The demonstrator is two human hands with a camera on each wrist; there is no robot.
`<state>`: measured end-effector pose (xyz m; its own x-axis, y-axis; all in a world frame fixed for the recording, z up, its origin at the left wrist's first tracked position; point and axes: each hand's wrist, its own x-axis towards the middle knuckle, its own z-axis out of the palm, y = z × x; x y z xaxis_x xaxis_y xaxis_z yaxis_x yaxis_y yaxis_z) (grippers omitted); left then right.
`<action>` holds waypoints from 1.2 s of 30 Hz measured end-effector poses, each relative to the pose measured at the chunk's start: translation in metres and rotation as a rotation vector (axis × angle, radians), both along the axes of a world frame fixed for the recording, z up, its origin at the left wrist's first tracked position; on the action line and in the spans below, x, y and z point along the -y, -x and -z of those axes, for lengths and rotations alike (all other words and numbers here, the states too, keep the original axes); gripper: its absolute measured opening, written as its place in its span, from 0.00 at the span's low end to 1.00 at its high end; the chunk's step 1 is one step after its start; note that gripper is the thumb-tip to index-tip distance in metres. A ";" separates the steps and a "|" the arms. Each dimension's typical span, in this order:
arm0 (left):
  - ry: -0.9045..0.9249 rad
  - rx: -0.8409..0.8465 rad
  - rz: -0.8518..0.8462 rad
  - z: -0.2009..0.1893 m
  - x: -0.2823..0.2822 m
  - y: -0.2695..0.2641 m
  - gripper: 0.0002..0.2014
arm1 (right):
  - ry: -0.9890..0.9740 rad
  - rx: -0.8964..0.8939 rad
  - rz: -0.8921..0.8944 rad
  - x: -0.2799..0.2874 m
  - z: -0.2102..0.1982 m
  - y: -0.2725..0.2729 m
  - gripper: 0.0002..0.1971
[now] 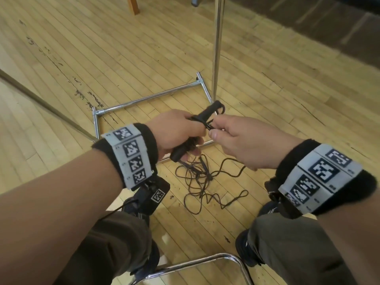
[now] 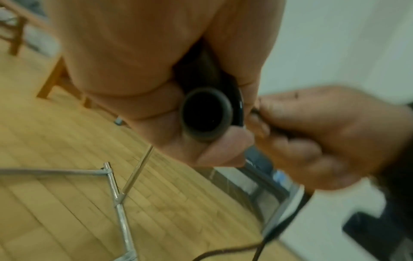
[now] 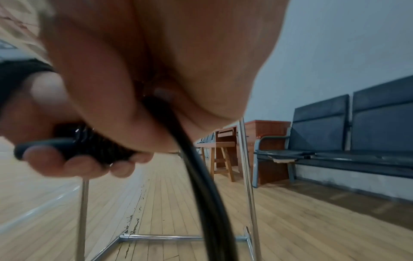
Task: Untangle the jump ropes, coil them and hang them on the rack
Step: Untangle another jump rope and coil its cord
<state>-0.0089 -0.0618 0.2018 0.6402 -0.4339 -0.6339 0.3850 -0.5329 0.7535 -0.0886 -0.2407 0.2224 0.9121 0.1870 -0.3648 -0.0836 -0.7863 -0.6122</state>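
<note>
A: Left hand [image 1: 181, 130] wraps the black handles [image 1: 207, 115] of a jump rope, fingers curled tight round the bundle. The left wrist view shows the butt end of one handle [image 2: 206, 114] poking out of the fist.

B: Right hand [image 1: 236, 140]?

A: Thumb and forefinger pinch the cord [image 1: 208, 126] just beside the handles, other fingers loosely curled. In the right wrist view the cord [image 3: 201, 167] runs down out of the palm.

B: And the rest of it?

A: A loose tangle [image 1: 202, 179] on the wooden floor [image 1: 61, 58] below both hands, between the feet and the base of the chrome rack [image 1: 150, 97]. The upright pole [image 1: 217, 48] rises just behind. Nothing is hung on what shows of the rack. I can't tell how many ropes are in the heap.

B: Risks?

A: Likely wrapping cord round the handles. If the right hand pulls while the heap is knotted, loops could cinch tighter. Trailing cord may snag the rack's base bars or a shoe. A slack pinch would let the wraps spring off the handles.
</note>
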 end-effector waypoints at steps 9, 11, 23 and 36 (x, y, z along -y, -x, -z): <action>0.268 -0.214 -0.085 -0.009 0.004 0.002 0.24 | -0.154 -0.170 0.074 0.010 0.005 0.003 0.14; 0.287 -0.189 -0.120 -0.009 0.003 0.001 0.19 | -0.181 -0.185 0.089 0.013 0.007 0.003 0.14; 0.537 -0.370 0.251 -0.011 -0.008 0.002 0.21 | -0.226 -0.286 0.037 0.020 0.006 -0.001 0.18; -0.387 0.224 0.718 0.003 0.001 0.022 0.06 | 0.286 0.129 -0.135 -0.009 -0.009 -0.001 0.10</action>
<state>-0.0309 -0.0627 0.1989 0.4207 -0.5619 -0.7122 -0.2824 -0.8272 0.4858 -0.0879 -0.2317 0.2311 0.9280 0.2160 -0.3034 0.0965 -0.9263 -0.3643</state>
